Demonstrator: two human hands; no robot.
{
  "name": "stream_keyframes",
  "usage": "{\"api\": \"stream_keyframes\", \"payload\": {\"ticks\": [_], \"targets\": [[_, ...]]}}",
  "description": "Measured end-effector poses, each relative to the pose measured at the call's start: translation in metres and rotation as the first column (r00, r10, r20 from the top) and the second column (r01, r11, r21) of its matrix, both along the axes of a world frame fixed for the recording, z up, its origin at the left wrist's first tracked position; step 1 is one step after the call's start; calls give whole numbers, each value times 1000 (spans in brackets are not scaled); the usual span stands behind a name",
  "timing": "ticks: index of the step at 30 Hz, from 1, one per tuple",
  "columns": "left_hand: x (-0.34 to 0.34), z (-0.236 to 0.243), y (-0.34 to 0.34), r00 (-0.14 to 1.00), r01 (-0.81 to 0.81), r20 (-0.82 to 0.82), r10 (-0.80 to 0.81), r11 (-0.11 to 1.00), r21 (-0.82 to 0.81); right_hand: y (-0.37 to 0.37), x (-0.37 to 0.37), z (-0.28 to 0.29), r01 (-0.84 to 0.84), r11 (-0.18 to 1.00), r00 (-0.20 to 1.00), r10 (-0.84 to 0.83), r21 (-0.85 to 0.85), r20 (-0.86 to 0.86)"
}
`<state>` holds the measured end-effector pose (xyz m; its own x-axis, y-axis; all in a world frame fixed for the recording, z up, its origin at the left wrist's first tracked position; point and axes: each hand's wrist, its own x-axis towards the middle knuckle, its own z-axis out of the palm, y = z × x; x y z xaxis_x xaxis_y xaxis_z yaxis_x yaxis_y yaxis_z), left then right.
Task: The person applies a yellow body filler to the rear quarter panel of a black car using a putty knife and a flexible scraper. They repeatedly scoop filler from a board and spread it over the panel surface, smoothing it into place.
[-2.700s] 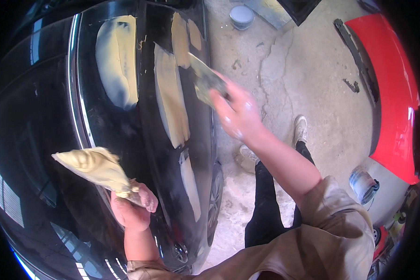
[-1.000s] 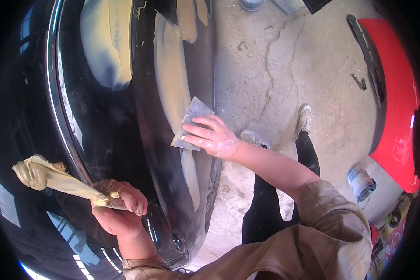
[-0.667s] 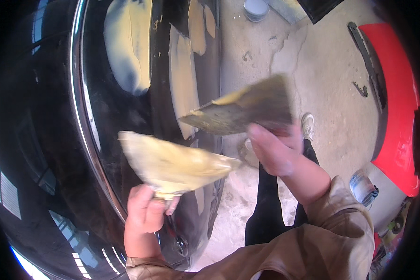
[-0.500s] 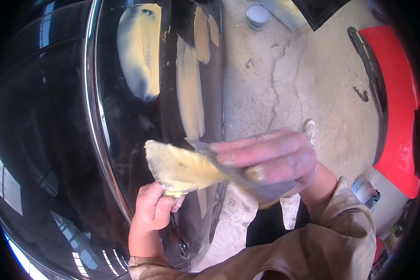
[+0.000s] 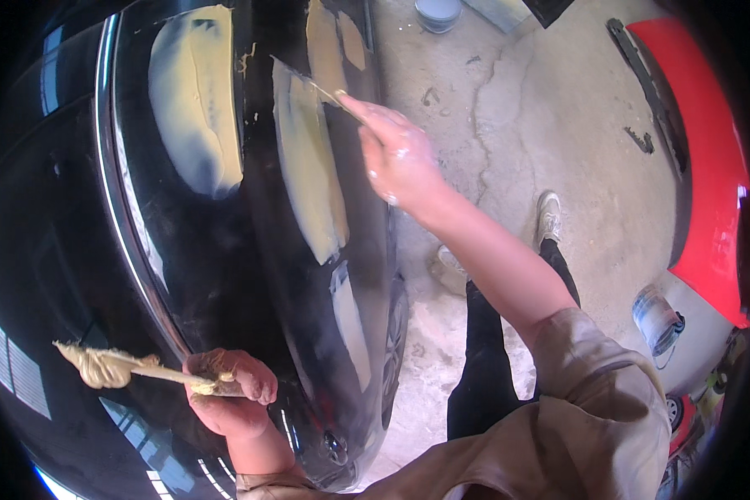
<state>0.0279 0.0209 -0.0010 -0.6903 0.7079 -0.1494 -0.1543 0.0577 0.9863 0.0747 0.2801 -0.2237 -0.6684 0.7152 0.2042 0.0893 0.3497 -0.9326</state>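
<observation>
My left hand (image 5: 232, 392) is closed on a flat putty spreader (image 5: 162, 372), seen nearly edge-on, with a thick lump of beige filler putty (image 5: 104, 369) on its far end. It hovers above the black car body (image 5: 217, 275). Farther forward, my right hand (image 5: 404, 158) grips a thin scraper (image 5: 323, 90), also edge-on, whose edge is at the upper end of a long putty patch (image 5: 308, 175). A broad pale-yellow patch (image 5: 196, 100) covers the panel to the left. White smears mark the right hand's skin.
A chrome strip (image 5: 117, 183) runs along the car. Nearer me lies a narrow pale patch (image 5: 350, 325). On the concrete floor (image 5: 508, 125) stand a round tin (image 5: 438, 12) and a bucket (image 5: 657, 321). A red car panel (image 5: 708, 183) lies at the right, beside a dark strip (image 5: 648, 87).
My hands have moved apart. The right one carried its scraper forward to the long patch, while the left one moved down and left with its putty-loaded spreader, now turned edge-on.
</observation>
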Motion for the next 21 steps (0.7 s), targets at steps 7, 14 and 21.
{"api": "stream_keyframes", "payload": {"ticks": [7, 14, 21], "targets": [[-3, 0, 2, 997, 51, -62, -52, 999, -12, -3, -34, -9, 16, 999, 1000, -16, 33, 1], [-4, -1, 4, 997, 50, -67, -48, 999, 17, -19, -22, -16, -21, 1000, 1000, 21, 20, 2], [-1, -1, 5, 999, -47, -5, 47, 998, 43, -50, 7, -22, -103, 994, 995, 102, -31, -24]]}}
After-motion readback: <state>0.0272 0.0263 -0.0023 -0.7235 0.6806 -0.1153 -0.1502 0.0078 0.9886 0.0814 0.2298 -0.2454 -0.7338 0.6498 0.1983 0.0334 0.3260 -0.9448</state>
